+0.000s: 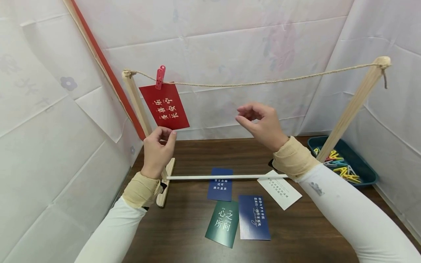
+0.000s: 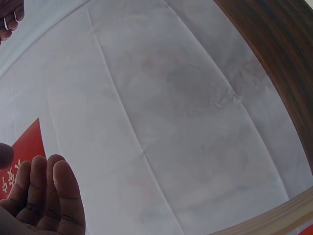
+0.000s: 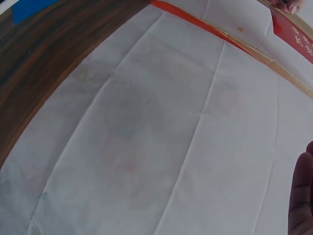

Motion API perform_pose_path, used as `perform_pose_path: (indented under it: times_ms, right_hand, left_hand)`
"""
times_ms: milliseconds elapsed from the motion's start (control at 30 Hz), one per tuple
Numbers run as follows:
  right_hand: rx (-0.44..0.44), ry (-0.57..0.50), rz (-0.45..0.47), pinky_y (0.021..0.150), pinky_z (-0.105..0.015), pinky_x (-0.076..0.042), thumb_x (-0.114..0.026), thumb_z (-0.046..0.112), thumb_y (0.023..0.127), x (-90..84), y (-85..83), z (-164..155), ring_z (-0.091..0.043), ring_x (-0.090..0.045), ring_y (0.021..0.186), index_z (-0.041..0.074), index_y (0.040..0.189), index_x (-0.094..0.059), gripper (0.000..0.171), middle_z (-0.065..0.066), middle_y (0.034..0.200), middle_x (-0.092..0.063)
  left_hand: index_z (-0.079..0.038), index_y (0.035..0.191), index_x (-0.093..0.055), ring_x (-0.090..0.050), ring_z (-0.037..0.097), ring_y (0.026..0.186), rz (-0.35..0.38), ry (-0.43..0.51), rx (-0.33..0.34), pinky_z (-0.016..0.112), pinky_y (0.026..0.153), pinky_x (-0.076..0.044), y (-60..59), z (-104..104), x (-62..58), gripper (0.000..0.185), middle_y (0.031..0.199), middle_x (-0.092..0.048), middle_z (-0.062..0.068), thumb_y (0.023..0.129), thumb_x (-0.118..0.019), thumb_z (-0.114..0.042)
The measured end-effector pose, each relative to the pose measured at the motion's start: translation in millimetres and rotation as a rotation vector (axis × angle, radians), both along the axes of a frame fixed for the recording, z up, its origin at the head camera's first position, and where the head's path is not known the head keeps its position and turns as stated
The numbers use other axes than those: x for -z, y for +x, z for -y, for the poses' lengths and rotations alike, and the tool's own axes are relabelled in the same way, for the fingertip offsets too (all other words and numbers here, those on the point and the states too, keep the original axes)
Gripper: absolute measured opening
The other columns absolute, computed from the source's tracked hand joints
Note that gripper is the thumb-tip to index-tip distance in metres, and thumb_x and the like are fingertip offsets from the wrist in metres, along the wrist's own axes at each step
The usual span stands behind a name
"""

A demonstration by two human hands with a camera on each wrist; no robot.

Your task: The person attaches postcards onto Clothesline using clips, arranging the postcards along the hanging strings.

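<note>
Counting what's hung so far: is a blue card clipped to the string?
No, only the red card hangs there, under a red clip.

Red card (image 1: 164,106) with gold characters, hanging tilted from twine (image 1: 250,83), pink clothespin (image 1: 160,77) clipping its top

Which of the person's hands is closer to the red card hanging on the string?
The left. The left hand is right at the bottom edge of the red card, fingertips at its lower corner. The right hand is raised well off to the card's right, holding nothing.

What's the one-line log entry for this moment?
left hand: touching red card | red card: clipped to string | right hand: raised, holding nothing | four cards: on table
</note>
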State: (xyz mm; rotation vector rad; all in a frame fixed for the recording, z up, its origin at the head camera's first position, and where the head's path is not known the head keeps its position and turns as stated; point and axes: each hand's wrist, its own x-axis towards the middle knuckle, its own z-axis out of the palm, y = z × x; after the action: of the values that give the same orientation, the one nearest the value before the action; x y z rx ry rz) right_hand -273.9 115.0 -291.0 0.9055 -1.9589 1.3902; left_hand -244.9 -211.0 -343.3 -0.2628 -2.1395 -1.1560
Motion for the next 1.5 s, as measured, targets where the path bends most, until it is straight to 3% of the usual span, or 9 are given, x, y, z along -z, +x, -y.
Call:
perform_pose_path:
  times_ms: [433,767,1500]
  right_hand:
    - [0.035,-0.010,0.057,0.077,-0.013,-0.054,-0.080,-0.012,0.090,19.1,0.2,-20,0.004,-0.066,0.078,-0.010,0.106,-0.076,0.017,-0.027,0.096,-0.077]
    - [0.082,0.007,0.079,0.078,-0.011,-0.053,-0.079,-0.008,0.093,30.1,3.8,-30,0.004,-0.064,0.080,-0.009,0.107,-0.077,0.014,-0.026,0.099,-0.077]
    - [0.159,0.006,0.162,0.075,-0.009,-0.053,-0.079,-0.006,0.094,59.9,7.0,-54,0.007,-0.066,0.082,-0.008,0.108,-0.077,0.015,-0.028,0.102,-0.077]
  left_hand:
    - [0.003,0.096,-0.073,-0.064,0.015,0.074,-0.021,-0.037,0.031,0.011,0.066,-0.046,-0.5,-6,13.3,0.017,0.085,-0.074,0.018,0.101,-0.070,-0.014]
    - [0.001,0.096,-0.075,-0.069,0.024,0.074,0.007,-0.082,0.046,0.012,0.067,-0.047,-1.1,-9,26.3,0.015,0.084,-0.075,0.016,0.100,-0.072,-0.014]
    - [-0.003,0.092,-0.072,-0.067,0.019,0.071,0.043,-0.128,0.088,0.022,0.066,-0.053,-0.4,-15,50.5,0.016,0.080,-0.073,0.011,0.100,-0.074,-0.016]
